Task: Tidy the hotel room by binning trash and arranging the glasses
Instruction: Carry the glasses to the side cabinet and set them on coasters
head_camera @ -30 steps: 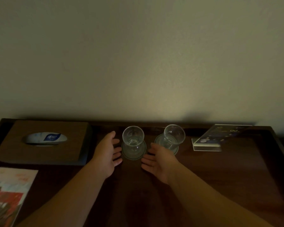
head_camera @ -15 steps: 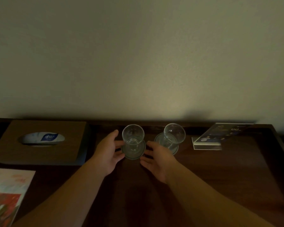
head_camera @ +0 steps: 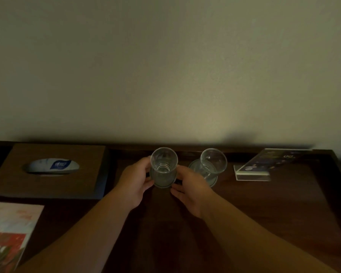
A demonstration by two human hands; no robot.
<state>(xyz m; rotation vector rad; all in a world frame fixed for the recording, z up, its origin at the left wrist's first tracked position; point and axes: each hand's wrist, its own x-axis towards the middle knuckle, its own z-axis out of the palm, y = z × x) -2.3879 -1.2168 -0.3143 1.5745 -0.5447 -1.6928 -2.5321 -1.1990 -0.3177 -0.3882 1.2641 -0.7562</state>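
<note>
A: Fast pass, big to small. We have the dark wooden bench (head_camera: 264, 213) against the wall. The tissue box (head_camera: 83, 180) sits at its back left, a booklet (head_camera: 10, 233) at the front left edge, and a clear sign holder (head_camera: 264, 166) at the back right.

B: Agreed. Hands next. We see the left hand (head_camera: 134, 184) and the right hand (head_camera: 193, 192) on either side of one target. Fingers are curled, and both pinch the rim of the left coaster (head_camera: 163, 185).

A: The left glass (head_camera: 163, 162) stands upright on that coaster, mid-bench, near the wall. The left thumb looks to touch the glass wall, but we can't be sure in this light.

B: The right glass (head_camera: 213, 164) stands just beside it on the right coaster (head_camera: 194, 166). No fingers are on it.

A: Handling call. We judge the glass rigid, fragile, smooth and probably slippery. It looks empty, so it should be light. It's tall over a narrow foot and only rests on the coaster. If the coaster tilts, it can slide or tip.

B: Where do we take hold? We'd say opposite edges of the coaster, held level and moved slowly. Safer is one hand wrapped round the lower wall of the glass. Not the rim.

A: Main risk is a knock against the right glass, since they stand close.

B: We see no trash in this view.
</note>
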